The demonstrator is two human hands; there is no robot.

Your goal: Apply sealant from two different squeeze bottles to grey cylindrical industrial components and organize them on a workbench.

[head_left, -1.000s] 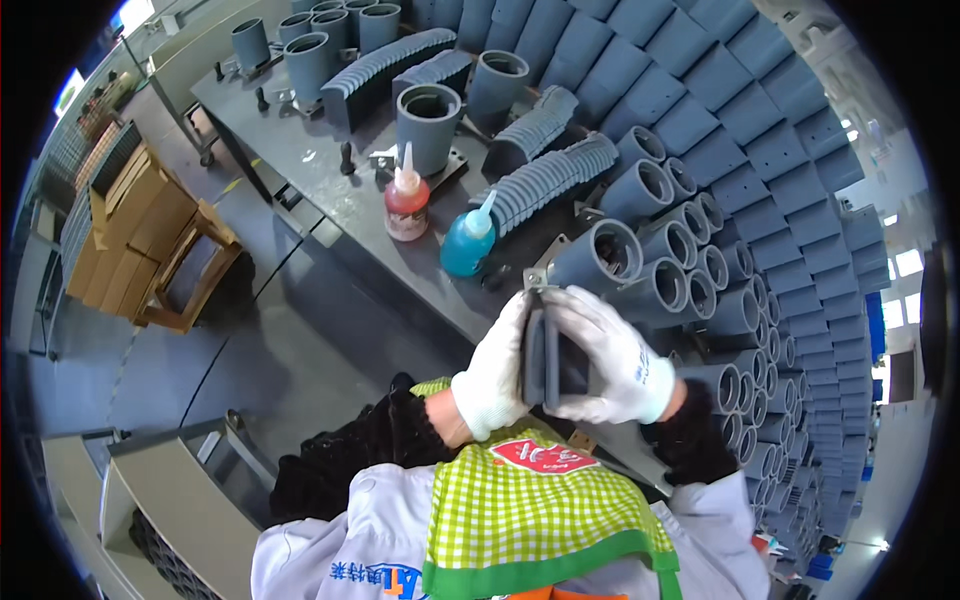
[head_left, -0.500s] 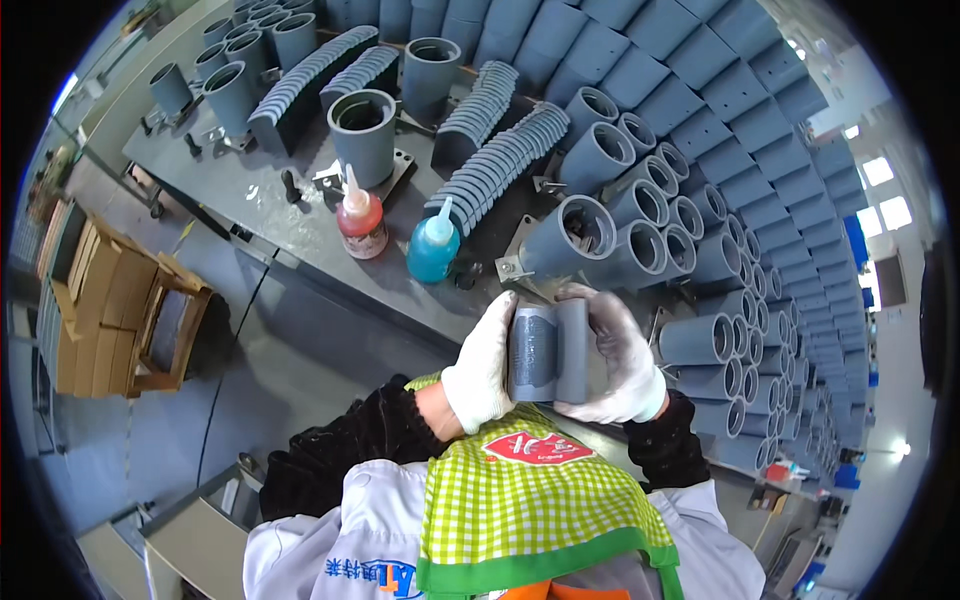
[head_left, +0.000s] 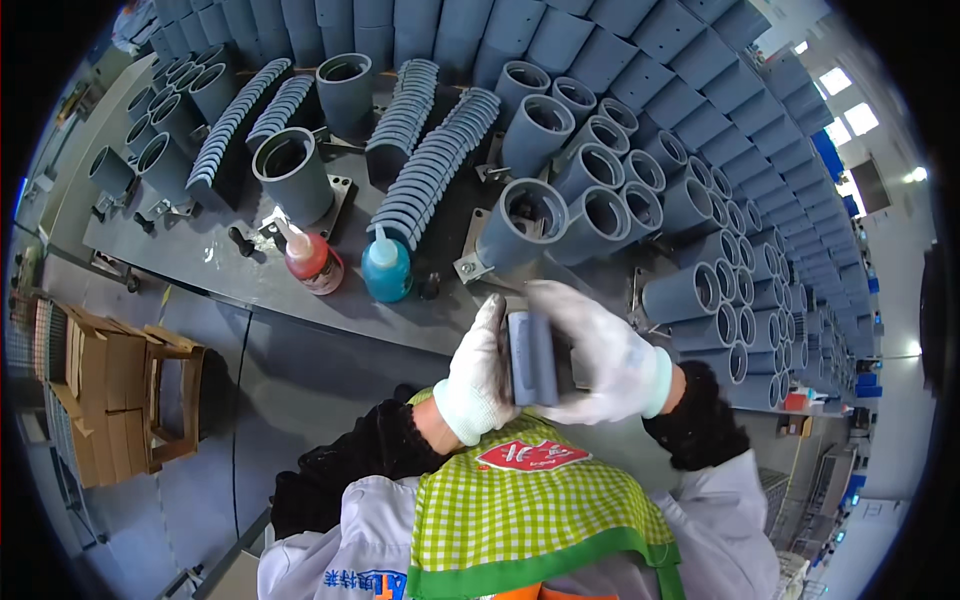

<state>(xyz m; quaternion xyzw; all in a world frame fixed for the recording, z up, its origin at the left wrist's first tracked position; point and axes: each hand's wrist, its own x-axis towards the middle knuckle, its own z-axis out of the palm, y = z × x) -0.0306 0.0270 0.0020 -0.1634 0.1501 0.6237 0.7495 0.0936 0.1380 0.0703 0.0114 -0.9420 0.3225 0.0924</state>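
worktop [head_left: 250,290]: dark grey and long, it runs slantwise in front of me, its far end bent by the lens.
pipe stack [head_left: 700,200]: grey pipe sections lie in rows, open ends toward me, filling the right and far side; the outer ones shrink into the rim and blur.
curved pieces [head_left: 430,170]: grey arc-shaped parts stand in tight ribbed rows on the worktop, between upright grey sleeves.
wooden crates [head_left: 110,390]: on the floor to my left, partly cut by the dark edge.
bottles: a red squeeze bottle [head_left: 312,262] and a blue squeeze bottle [head_left: 386,270] stand side by side near the worktop's near edge, well apart from my hands.
left hand [head_left: 478,375]: white glove, palm turned inward, fingers upright against the left face of the grey fitting [head_left: 533,358].
right hand [head_left: 600,355]: white glove, wrapped over the fitting's right side and top, thumb low.
hands together: both are clamped on the fitting, held close before my chest, just off the worktop's edge.
hard to see: the fitting's right half and ends are covered by my gloves; its full shape i cannot tell.
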